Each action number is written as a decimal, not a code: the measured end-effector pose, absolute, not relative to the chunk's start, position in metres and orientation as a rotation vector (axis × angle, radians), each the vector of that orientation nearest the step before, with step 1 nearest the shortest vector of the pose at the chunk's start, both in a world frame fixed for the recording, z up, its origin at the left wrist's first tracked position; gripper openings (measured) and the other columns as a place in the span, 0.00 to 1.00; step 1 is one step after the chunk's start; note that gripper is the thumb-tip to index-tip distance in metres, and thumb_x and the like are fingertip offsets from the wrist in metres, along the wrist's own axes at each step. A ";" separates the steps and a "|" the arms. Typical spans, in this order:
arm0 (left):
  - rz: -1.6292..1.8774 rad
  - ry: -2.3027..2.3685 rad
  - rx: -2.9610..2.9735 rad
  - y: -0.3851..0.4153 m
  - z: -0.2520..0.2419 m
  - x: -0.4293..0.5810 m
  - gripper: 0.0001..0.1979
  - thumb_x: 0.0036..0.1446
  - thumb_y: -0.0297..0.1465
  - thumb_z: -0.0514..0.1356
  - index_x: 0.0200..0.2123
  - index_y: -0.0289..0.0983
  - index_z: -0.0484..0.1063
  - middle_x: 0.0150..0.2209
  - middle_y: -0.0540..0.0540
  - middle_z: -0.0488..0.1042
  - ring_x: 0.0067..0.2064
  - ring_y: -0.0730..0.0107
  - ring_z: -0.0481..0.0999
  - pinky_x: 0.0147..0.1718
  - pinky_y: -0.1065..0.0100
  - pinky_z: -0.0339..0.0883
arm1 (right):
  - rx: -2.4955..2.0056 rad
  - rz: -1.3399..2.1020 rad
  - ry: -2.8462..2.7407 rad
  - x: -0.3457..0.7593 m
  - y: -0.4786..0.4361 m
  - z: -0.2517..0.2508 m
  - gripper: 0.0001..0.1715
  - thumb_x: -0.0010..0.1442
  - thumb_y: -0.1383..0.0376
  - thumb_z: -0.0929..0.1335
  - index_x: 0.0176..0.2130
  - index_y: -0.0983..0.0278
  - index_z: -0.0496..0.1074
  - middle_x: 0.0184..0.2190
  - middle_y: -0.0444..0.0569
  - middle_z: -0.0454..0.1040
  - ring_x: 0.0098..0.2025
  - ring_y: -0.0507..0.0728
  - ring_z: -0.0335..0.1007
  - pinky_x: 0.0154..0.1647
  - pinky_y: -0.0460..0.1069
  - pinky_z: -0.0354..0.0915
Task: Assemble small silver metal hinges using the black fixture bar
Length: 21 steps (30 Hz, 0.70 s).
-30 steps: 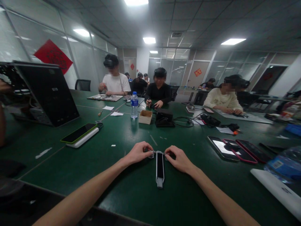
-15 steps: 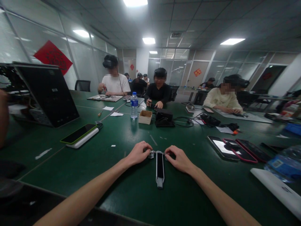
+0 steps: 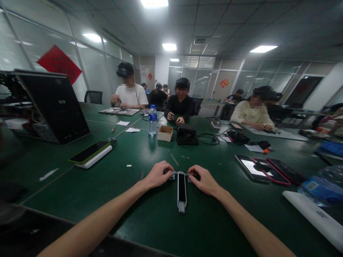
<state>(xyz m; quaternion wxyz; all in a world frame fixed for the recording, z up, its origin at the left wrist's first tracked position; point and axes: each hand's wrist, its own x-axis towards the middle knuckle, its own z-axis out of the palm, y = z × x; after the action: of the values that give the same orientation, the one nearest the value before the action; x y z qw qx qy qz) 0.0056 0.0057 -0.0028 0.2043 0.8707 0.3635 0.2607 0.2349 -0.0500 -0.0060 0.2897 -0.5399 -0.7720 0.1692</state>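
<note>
Upright before me on the green table (image 3: 125, 210) lies a long, narrow device with a black face and a pale rim (image 3: 181, 189); a grey tip sticks out at its near end. My left hand (image 3: 160, 174) is closed, thumb and fingers pinching a small shiny silvery piece (image 3: 173, 175) at the device's far left corner. On the other side, my right hand (image 3: 202, 179) has its thumb and index finger pressed together at the far right corner. A bit of greyish part shows under those fingertips, too small to name.
Beyond my hands stand a small open box (image 3: 165, 133), a water bottle (image 3: 152, 120) and a black stand (image 3: 187, 134). Phones (image 3: 253, 167) and a large bottle (image 3: 318, 187) lie right; a green-edged phone (image 3: 89, 151) and computer case (image 3: 53, 107) left. Several people sit opposite.
My hands and the device stay nearly in place. The view has shifted slightly. Across the table, the middle person's hands have moved closer together. An arm at the far left edge has left the view.
</note>
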 end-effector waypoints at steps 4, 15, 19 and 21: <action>0.753 1.026 2.402 0.005 -0.002 0.005 0.10 0.55 0.26 0.53 0.34 0.36 0.75 0.33 0.48 0.72 0.33 0.70 0.70 0.34 0.70 0.64 | -1.436 0.441 -2.077 0.236 -0.049 -0.006 0.06 0.55 0.69 0.64 0.35 0.65 0.69 0.33 0.47 0.69 0.34 0.53 0.65 0.35 0.48 0.63; 0.777 1.009 2.437 0.005 -0.003 0.007 0.10 0.57 0.27 0.53 0.33 0.36 0.75 0.32 0.48 0.72 0.33 0.70 0.70 0.35 0.70 0.64 | -1.448 0.379 -2.065 0.235 -0.050 -0.008 0.08 0.58 0.70 0.62 0.33 0.66 0.71 0.33 0.48 0.68 0.33 0.53 0.65 0.34 0.48 0.64; 0.754 1.050 2.455 0.006 -0.005 0.007 0.10 0.56 0.25 0.53 0.33 0.34 0.75 0.32 0.46 0.73 0.34 0.69 0.71 0.35 0.70 0.64 | -1.442 0.335 -2.060 0.234 -0.049 -0.009 0.08 0.57 0.71 0.62 0.33 0.66 0.71 0.33 0.48 0.69 0.33 0.53 0.65 0.35 0.48 0.64; 0.727 1.049 2.469 0.006 -0.006 0.008 0.10 0.56 0.25 0.53 0.32 0.35 0.75 0.31 0.46 0.73 0.34 0.69 0.71 0.35 0.70 0.63 | -1.439 0.313 -2.057 0.234 -0.049 -0.010 0.09 0.57 0.71 0.62 0.33 0.66 0.71 0.33 0.48 0.68 0.33 0.53 0.65 0.35 0.48 0.63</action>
<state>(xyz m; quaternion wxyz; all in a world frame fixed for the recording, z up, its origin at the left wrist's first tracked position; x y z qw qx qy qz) 0.0077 0.0064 -0.0064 0.1801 0.8738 0.3712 0.2573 0.2342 -0.0491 -0.0103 0.3010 -0.5425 -0.7754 0.1179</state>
